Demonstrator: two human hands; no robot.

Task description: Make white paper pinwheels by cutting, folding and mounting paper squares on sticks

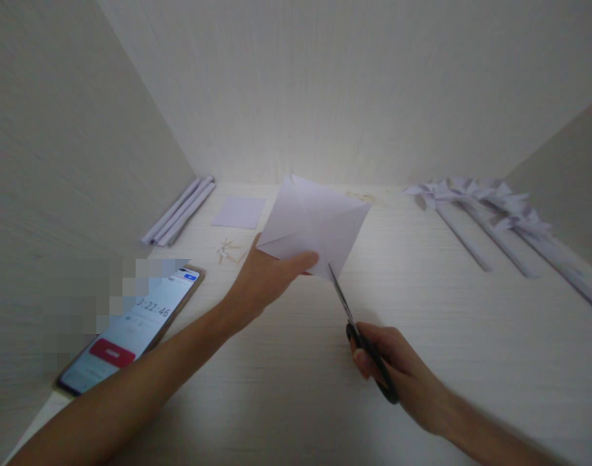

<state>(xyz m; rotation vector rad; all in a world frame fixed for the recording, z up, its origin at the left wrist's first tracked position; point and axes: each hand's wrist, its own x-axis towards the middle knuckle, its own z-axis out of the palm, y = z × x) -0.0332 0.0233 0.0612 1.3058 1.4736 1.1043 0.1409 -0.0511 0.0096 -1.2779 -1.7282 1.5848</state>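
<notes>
A white square of paper (320,213) with crease lines is raised above the table, its corners turned like a diamond. My left hand (271,275) grips it near the lower left edge, thumb on top and fingers underneath, mostly hidden. In my right hand (393,359) is a pair of scissors (344,303) with black handles. The blades meet the paper's lower corner, right beside my left thumb. They look closed or nearly closed; how far they have cut into the sheet I cannot tell.
Rolled paper sticks (182,210) lie at the back left, beside a flat paper square (239,212) and small sticks (224,251). A phone (145,317) showing a timer leans at left. Several paper pinwheels (500,207) on sticks lie at right. Pale walls enclose the table (286,388).
</notes>
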